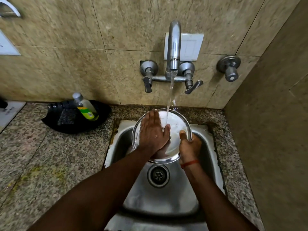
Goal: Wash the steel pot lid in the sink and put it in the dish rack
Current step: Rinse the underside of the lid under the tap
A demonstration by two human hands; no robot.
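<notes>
You're mid-rinse: your right hand (189, 145) fingers grip the round steel pot lid (176, 124) while your left hand (152, 130) rubs it flat-palmed, fingers spread, under the tap stream (170, 95); next, find the rack, unseen here.

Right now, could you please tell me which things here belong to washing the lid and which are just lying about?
In use: lid, left hand rubbing it, right hand gripping its rim, tap running, sink.

Lying about: soap bottle, scrubber, black tray, spare valve.
</notes>
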